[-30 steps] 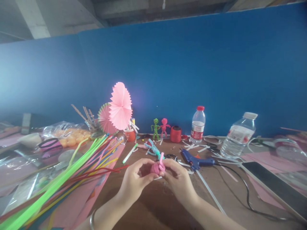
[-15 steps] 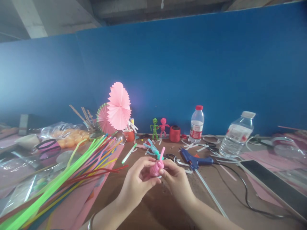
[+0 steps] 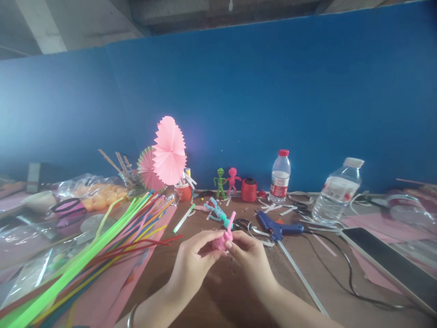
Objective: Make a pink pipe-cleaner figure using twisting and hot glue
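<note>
Between my two hands is a small coil of pink pipe cleaner (image 3: 219, 243), with one short end sticking up. My left hand (image 3: 197, 255) pinches its left side between thumb and fingers. The right side is gripped by my right hand (image 3: 251, 255), the thumb pressed on the front of the coil. Just beyond my fingers lies a light-blue pipe-cleaner figure (image 3: 220, 214). Further back, a green figure (image 3: 221, 183) and a pink figure (image 3: 232, 180) stand upright by the wall.
Loose pipe cleaners (image 3: 102, 246) spread over the left side. A blue glue gun (image 3: 278, 226) lies right of my hands, its cord running past a phone (image 3: 392, 264). Two water bottles (image 3: 280, 177) and a red container (image 3: 249, 190) stand behind. Paper fans (image 3: 170, 152) rise at back left.
My left fingers have closed further over the pink coil, so less of it shows. Both hands stay in nearly the same place.
</note>
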The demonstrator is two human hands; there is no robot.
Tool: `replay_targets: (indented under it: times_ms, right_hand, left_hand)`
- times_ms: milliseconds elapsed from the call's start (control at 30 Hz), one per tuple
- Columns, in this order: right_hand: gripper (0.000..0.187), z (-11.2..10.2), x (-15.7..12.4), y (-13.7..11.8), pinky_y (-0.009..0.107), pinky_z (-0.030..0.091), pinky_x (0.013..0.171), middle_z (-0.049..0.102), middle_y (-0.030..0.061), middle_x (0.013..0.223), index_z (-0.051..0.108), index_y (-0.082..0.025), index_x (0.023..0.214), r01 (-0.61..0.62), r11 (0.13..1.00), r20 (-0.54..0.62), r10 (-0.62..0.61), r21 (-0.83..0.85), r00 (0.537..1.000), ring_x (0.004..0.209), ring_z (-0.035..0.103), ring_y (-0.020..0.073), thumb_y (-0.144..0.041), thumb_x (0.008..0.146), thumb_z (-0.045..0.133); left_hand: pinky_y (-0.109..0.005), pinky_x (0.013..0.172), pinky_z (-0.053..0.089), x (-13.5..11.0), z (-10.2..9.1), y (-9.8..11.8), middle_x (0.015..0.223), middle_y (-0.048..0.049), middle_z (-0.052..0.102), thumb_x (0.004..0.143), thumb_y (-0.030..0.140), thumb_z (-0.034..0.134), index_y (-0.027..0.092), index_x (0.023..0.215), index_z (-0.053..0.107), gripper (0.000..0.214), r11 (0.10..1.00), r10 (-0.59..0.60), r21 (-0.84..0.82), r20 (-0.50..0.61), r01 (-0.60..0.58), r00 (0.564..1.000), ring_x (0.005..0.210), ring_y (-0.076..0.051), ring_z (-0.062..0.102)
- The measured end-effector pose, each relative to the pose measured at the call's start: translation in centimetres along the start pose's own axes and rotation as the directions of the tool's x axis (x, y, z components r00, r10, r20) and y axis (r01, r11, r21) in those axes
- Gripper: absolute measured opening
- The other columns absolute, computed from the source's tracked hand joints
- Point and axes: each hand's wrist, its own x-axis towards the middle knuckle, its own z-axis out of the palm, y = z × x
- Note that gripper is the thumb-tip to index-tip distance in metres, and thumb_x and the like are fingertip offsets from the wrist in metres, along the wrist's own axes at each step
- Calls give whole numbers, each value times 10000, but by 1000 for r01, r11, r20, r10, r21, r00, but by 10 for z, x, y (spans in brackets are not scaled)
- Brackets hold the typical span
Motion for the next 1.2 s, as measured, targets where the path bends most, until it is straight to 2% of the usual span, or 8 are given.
replay_targets:
  times_ms: [167,433,600,867,1100,1200]
  right_hand:
    - [192,-1,2,2,268,464,704,701,33,750,738,-188,819,-29,999,-30,30,46,999,752,604,191,-310,671,737]
    - [187,-1,1,-1,249,480,683,706,10,721,742,-206,821,-50,992,-19,52,117,998,703,621,173,-305,663,746]
    - [196,0,1,0,267,481,708,708,26,737,744,-194,820,-26,998,-21,28,64,999,737,625,191,-313,665,743]
    - [200,0,-2,3,297,475,726,709,61,813,740,-185,843,8,1000,-23,-9,-30,1000,810,628,227,-313,691,719]
    - [221,-1,0,6,317,479,753,713,63,841,724,-182,902,-30,1000,-34,30,-6,999,830,631,233,-305,721,692]
    - [251,1,0,3,322,482,758,715,54,820,717,-177,916,-78,997,-51,79,22,996,810,636,230,-316,708,702]
  left_hand:
    - [-291,854,510,8,-2,2,993,-38,705,734,200,676,221,942,707,211,982,-125,-134,74,134,989,961,-214,633]
    - [-301,878,504,10,-4,8,1054,-57,686,771,201,637,208,970,711,213,952,-170,-236,120,194,978,1001,-219,617]
    - [-282,851,516,8,-1,11,1003,-54,700,775,203,632,189,930,723,180,942,-190,-260,105,211,976,963,-211,630]
    - [-319,819,528,8,0,6,946,-81,721,728,167,675,141,864,730,149,884,-245,-386,102,266,964,916,-235,640]
    - [-327,789,537,9,1,4,911,-75,725,747,222,663,149,924,668,191,900,-269,-333,82,281,960,864,-223,665]
    - [-305,786,534,8,1,4,980,-70,703,730,218,676,166,860,642,144,928,-243,-280,44,245,969,910,-223,655]
